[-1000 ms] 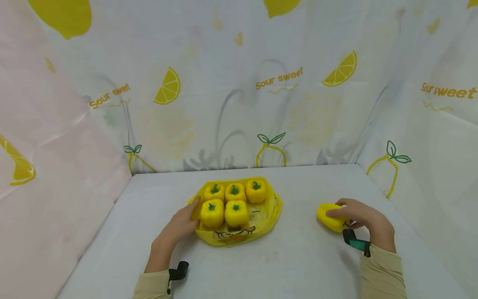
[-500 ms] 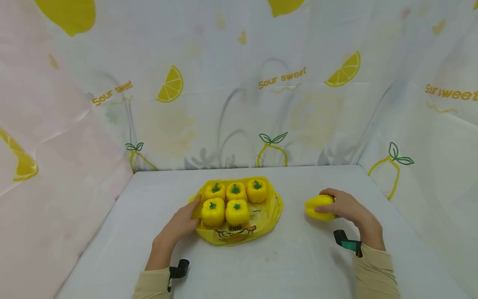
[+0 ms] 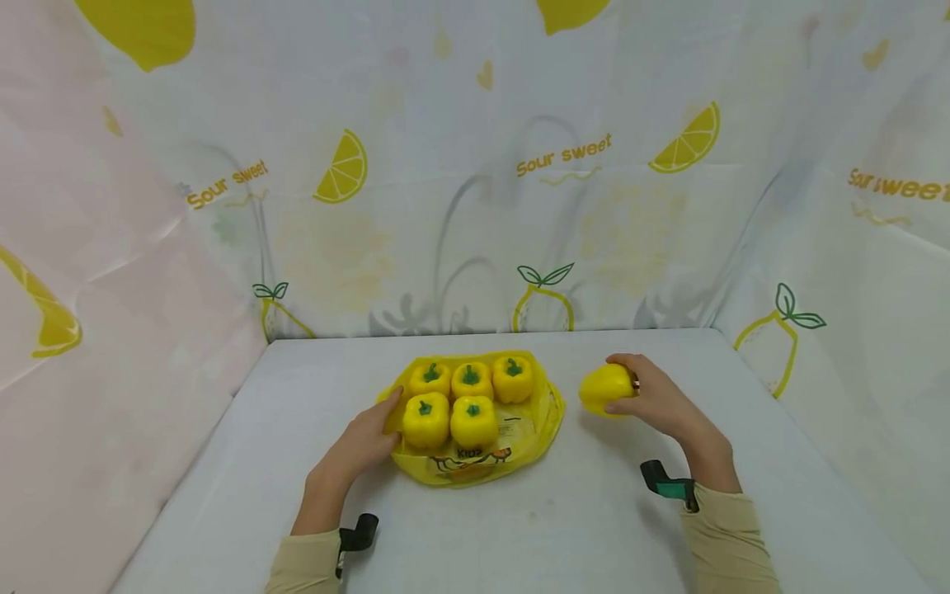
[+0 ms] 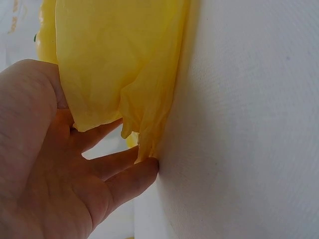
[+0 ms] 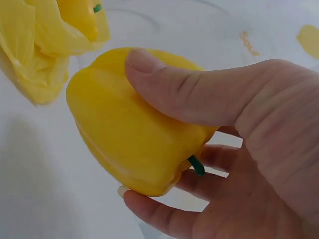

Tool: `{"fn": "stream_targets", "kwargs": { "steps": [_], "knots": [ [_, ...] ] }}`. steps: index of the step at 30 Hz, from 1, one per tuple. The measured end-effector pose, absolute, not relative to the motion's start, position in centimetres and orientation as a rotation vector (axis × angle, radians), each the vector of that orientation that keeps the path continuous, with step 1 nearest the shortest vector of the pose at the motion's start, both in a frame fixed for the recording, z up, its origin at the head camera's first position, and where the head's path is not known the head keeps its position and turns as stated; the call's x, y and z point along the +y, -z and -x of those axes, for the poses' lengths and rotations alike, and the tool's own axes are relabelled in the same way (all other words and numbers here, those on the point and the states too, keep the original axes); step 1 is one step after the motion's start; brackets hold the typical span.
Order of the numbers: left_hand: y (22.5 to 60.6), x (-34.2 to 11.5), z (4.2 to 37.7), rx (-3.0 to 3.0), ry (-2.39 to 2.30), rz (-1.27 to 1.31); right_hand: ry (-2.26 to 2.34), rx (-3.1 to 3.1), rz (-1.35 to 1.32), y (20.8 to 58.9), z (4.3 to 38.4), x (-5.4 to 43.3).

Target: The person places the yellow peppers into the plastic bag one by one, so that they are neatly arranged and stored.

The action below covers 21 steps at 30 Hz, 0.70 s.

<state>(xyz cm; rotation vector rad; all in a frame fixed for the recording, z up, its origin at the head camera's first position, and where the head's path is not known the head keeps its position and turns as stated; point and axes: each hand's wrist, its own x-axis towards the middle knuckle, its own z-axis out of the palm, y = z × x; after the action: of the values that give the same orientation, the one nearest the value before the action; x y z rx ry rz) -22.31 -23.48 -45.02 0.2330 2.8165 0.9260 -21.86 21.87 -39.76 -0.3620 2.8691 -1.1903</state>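
My right hand [image 3: 653, 403] holds a yellow bell pepper [image 3: 604, 389] just above the table, to the right of a yellow plastic bag [image 3: 519, 450]. In the right wrist view, the thumb lies over the pepper [image 5: 134, 119] and the fingers reach below it; its green stem points toward the palm. At the bag's left edge, my left hand [image 3: 359, 445] holds the thin plastic. Up close in the left wrist view, the bag [image 4: 114, 59] hides the thumb tip and parts of some fingers. Several yellow bell peppers [image 3: 425, 421] with green stems stand in the bag in two rows.
The white table [image 3: 534, 536] bears the bag near its middle. A white curtain [image 3: 445, 247] printed with lemons rises behind the table and along both sides. Each wrist carries a small black camera mount [image 3: 359, 532].
My right hand has carried the bell pepper leftward and slightly farther back, closer to the bag, turning it on the way. The left hand keeps its place at the bag's edge.
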Motion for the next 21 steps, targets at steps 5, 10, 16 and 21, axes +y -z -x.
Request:
{"fn": "stream_targets", "kwargs": {
  "steps": [5,10,16,21],
  "knots": [
    [45.1,-23.5,22.3,2.809,-0.924,-0.229,1.187,2.919,0.415,39.4,21.9,20.2],
    [45.1,-23.5,22.4,2.801,-0.927,-0.226,1.271,2.917,0.395,39.1,21.8,18.4],
    [45.1,-23.5,22.3,2.799,-0.943,-0.222,1.385,2.906,0.457,39.3,21.9,16.2],
    [45.0,-23.5,22.2,2.815,-0.931,-0.222,1.332,2.95,0.587,39.8,21.7,14.0]
  ]
}}
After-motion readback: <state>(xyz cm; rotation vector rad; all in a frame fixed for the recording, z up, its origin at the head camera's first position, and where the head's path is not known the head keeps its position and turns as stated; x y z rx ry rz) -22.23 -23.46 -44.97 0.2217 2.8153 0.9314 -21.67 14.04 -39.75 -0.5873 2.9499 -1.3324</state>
